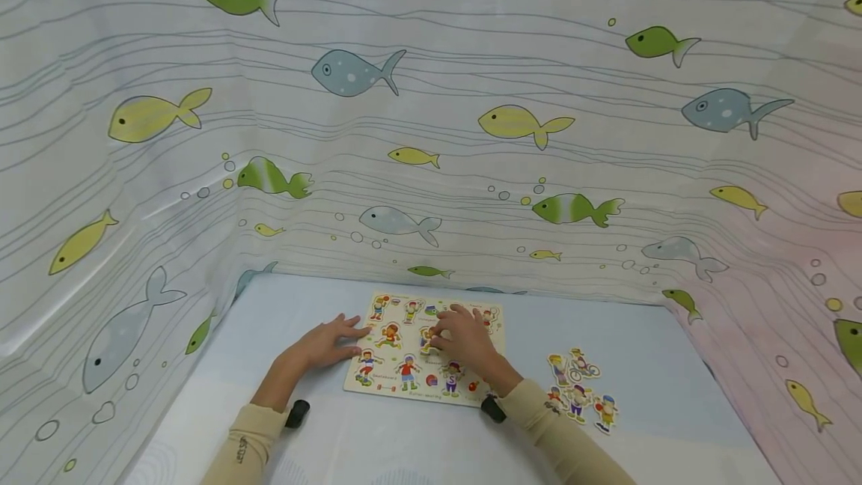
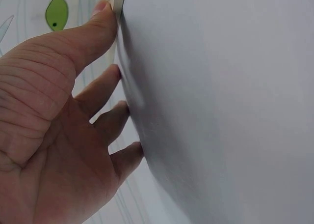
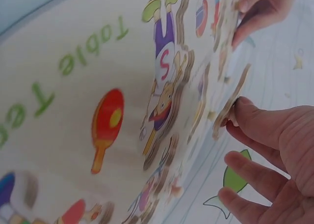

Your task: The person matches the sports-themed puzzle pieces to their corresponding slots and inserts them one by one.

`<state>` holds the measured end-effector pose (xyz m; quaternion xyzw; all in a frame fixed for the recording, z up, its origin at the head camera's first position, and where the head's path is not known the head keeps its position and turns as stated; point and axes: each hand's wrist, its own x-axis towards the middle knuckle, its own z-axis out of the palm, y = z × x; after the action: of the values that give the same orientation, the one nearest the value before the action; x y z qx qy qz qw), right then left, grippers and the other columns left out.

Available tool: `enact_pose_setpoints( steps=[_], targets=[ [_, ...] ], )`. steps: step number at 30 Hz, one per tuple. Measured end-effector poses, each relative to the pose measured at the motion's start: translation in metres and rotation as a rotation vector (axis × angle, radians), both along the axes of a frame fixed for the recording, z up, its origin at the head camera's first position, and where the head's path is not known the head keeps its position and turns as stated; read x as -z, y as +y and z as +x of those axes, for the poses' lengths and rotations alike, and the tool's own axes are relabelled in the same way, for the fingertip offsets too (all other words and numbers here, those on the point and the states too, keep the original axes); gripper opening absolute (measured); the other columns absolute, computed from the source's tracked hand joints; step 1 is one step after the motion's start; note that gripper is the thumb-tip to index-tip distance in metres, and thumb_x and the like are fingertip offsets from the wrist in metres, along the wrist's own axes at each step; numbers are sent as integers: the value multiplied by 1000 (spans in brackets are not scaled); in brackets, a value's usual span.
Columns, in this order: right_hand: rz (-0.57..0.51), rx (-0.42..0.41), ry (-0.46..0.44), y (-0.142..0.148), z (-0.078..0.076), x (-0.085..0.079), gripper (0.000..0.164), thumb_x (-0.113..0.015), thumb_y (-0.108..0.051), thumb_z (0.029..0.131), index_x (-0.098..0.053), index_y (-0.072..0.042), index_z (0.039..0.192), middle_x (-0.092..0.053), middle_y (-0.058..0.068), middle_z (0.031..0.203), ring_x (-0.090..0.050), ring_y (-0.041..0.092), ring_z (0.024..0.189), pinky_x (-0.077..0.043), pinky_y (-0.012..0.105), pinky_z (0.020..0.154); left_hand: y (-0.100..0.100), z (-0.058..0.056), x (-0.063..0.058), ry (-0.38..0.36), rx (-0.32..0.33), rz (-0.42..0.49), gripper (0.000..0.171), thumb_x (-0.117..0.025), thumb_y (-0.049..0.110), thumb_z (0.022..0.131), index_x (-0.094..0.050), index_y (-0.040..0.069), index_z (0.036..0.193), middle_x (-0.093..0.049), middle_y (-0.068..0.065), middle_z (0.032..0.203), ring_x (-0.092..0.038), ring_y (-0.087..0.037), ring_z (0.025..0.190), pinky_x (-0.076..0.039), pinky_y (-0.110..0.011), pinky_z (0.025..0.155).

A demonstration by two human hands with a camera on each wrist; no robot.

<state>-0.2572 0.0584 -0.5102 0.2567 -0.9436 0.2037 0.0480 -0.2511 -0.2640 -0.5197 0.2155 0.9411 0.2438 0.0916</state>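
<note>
A wooden puzzle board [image 1: 406, 345] with cartoon sports figures lies on the table. My right hand [image 1: 468, 339] is over its middle, pinching a thin wooden puzzle piece [image 3: 230, 106] between thumb and finger; the piece is tilted edge-on in the right wrist view, its picture hidden there. Beside it in that view, a table tennis figure [image 3: 164, 76] lies on the board, near a printed red paddle [image 3: 108, 118]. At the board's left edge rests my left hand [image 1: 326, 341], fingers spread, the thumb [image 2: 100, 27] touching the edge and the other fingertips on the tabletop.
Several loose puzzle pieces lie right of the board, among them a cyclist [image 1: 583, 367] and a figure in a blue cap [image 1: 605, 413]. A fish-patterned sheet [image 1: 465, 185] encloses the table [image 1: 653, 365] at the back and sides. Dark devices are worn at both wrists.
</note>
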Motion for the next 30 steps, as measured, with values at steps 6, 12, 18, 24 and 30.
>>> enact_pose_setpoints(
  steps=[6,12,18,24,30],
  targets=[
    [-7,5,-14,-15,-2,-1,11,-76,-33,87,-78,-23,90,-64,6,130,-44,35,134,-24,69,107,-1,0,-1,-3,-2,1,50,-67,36,93,-61,12,136,-41,-21,150,-24,-52,140,-23,-70,106],
    [49,-5,9,-30,-6,-2,11,-75,-36,88,-78,-25,88,-66,3,126,-45,33,134,-27,67,106,-1,1,-3,-5,11,3,50,-67,34,94,-60,10,137,-41,-21,150,-24,-52,140,-23,-70,106],
    [39,-41,2,-42,-9,-4,9,-75,-33,88,-77,-25,85,-68,-2,117,-47,32,132,-26,71,104,0,3,-7,-2,14,10,50,-67,34,94,-60,9,136,-41,-23,149,-24,-54,139,-24,-70,106],
    [75,-40,32,-51,-11,3,8,-75,-34,88,-77,-26,85,-68,-8,110,-47,32,132,-28,70,105,0,2,-7,-14,18,18,49,-66,34,95,-60,10,137,-40,-23,150,-23,-53,140,-23,-70,107],
    [104,-41,44,-58,-10,4,10,-73,-34,91,-77,-26,89,-67,-4,119,-44,32,134,-27,68,106,0,0,-3,-2,23,20,49,-66,34,94,-60,10,136,-41,-23,150,-24,-53,139,-24,-70,106]
  ],
)
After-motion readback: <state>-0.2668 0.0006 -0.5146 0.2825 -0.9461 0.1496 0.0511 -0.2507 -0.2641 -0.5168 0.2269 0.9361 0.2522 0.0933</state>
